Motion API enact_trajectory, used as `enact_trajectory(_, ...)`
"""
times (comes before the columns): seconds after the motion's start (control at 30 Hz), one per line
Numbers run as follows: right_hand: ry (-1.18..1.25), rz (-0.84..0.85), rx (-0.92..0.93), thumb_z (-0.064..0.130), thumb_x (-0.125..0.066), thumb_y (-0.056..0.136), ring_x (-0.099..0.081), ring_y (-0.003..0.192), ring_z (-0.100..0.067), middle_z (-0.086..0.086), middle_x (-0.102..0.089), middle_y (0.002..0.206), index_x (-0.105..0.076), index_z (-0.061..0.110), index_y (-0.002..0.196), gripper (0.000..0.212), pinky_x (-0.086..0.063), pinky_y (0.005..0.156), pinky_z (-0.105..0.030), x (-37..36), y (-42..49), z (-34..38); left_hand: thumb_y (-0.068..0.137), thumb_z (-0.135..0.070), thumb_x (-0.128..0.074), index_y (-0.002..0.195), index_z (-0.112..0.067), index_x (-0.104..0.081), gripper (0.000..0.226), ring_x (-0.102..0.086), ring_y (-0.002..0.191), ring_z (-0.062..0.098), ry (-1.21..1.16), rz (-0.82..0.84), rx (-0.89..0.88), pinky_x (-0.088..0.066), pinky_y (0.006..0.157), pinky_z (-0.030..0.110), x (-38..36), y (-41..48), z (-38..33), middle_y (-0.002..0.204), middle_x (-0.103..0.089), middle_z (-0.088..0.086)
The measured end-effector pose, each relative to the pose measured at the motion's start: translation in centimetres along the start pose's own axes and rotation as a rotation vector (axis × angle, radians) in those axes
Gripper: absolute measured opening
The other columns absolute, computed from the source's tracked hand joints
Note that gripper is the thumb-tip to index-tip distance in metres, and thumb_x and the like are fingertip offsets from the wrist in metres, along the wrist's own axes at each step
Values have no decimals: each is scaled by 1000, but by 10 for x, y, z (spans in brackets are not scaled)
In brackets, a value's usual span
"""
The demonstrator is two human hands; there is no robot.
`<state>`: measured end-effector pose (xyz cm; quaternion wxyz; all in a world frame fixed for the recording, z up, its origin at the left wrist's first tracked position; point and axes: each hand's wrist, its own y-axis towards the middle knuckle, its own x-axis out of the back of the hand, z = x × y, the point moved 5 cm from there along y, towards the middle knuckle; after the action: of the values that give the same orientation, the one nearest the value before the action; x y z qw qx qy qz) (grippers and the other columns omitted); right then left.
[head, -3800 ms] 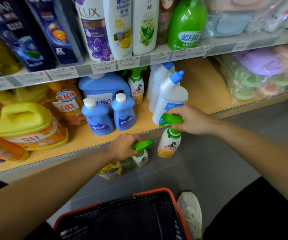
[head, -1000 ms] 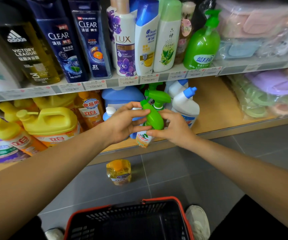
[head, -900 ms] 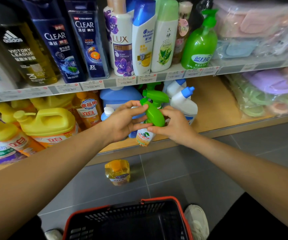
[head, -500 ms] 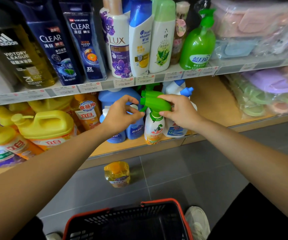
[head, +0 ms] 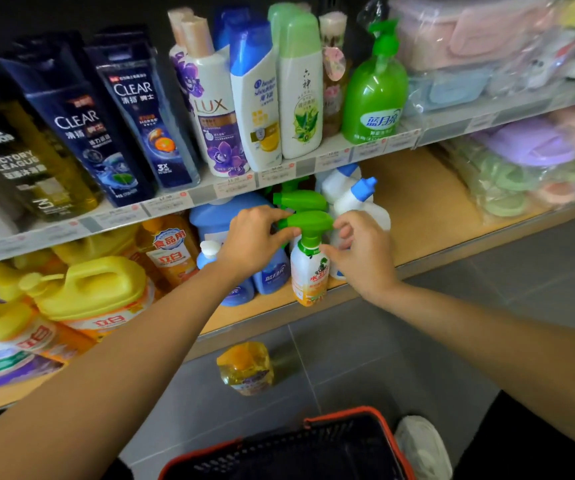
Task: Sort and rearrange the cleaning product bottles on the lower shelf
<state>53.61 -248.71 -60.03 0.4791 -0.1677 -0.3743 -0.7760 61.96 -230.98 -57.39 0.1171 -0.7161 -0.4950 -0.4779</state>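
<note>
The person holds one spray bottle (head: 310, 271) with both hands. The left hand (head: 254, 240) pinches the front tip of its green top, thumb under and fingers over. The right hand (head: 362, 251) curls round the back of that top, with the thumb on the bottle's neck. The bottle stands upright under the two hands, right at the front edge of the lower shelf (head: 428, 216), and its bottom looks to sit on the very lip.

That is the risky part. If the hands let go now, the bottle may tip toward the person and drop to the floor (head: 365, 341), where a yellow bottle (head: 246, 368) already sits, just below the grip. Both hands hold only the top, so a twist could turn the head loose or squeeze out spray. Just behind the grip stand another green sprayer (head: 299, 200) and a white bottle (head: 358, 202), and small blue bottles (head: 275, 275) sit close beside the left hand. A hard push back could knock those over like pins
</note>
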Motion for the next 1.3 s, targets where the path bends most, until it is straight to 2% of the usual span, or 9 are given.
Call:
enact_trajectory(0.1,128,135,-300,18,-91,65,-64,70,-19,4,-62,80,-63,11,96,43,-57,72,-43,-27,-30,-23,90,-36,-75,125,-17,-73,40,-65,87,26,-47,8,-1,-35,70,29,-1,2,1,94,-71,10)
enact_trajectory(0.2,189,207,-449,21,-91,65,-67,83,-20,10,-64,83,-63,13,105,50,-56,83,-47,-46,-41,-37,88,-28,-78,124,-12,-73,39,-69,86,30,-176,40,44,-51,80,39,-3,4,6,97,-74,13)
enact_trajectory(0.3,162,217,-487,22,-90,66,-68,94,-26,-4,-74,97,-67,10,109,50,-54,86,-48,-54,-37,-45,87,-16,-79,123,-4,-72,38,-70,80,36,-308,45,70,-54,82,50,-6,4,9,95,-73,14)
enact_trajectory(0.47,85,160,-514,25,-89,67,-69,88,-25,-5,-76,89,-74,16,98,36,-55,78,-39,-61,-31,-53,88,-8,-76,122,-1,-71,35,-62,79,34,-361,1,20,-55,80,55,-13,5,7,89,-64,10)
enact_trajectory(0.83,-25,213,-546,37,-86,73,-68,89,-25,-4,-75,90,-74,14,94,33,-55,79,-38,-73,-14,-56,94,-23,-72,139,-14,-61,47,-70,102,18,-155,26,76,-52,94,31,-13,8,9,117,-74,7)
enact_trajectory(0.97,-148,284,-575,52,-80,75,-67,93,-26,-5,-74,98,-73,16,100,44,-55,77,-37,-69,-11,-54,92,-15,-72,141,-16,-59,51,-70,105,16,-128,52,45,-52,94,35,2,-9,13,115,-74,6)
enact_trajectory(1.1,-258,335,-656,65,-71,77,-66,101,-34,-12,-70,105,-73,11,105,61,-52,75,-36,-65,-17,-52,90,-11,-71,122,-14,-72,32,-71,88,17,-30,-15,17,-58,83,42,31,-36,27,113,-74,2)
enact_trajectory(1.2,-231,325,-492,56,-69,84,-68,93,-33,-10,-70,87,-73,12,85,44,-43,62,-31,-69,-18,-27,90,-12,-71,115,-16,-74,26,-70,85,20,98,-20,51,-58,75,42,49,-64,48,107,-73,2)
enact_trajectory(1.3,-65,304,-194,36,-75,86,-68,88,-28,-5,-74,88,-76,14,90,22,-52,72,-36,-78,-15,18,88,-14,-72,115,-17,-75,28,-69,88,28,230,-54,155,-57,71,43,62,-89,71,106,-71,4)
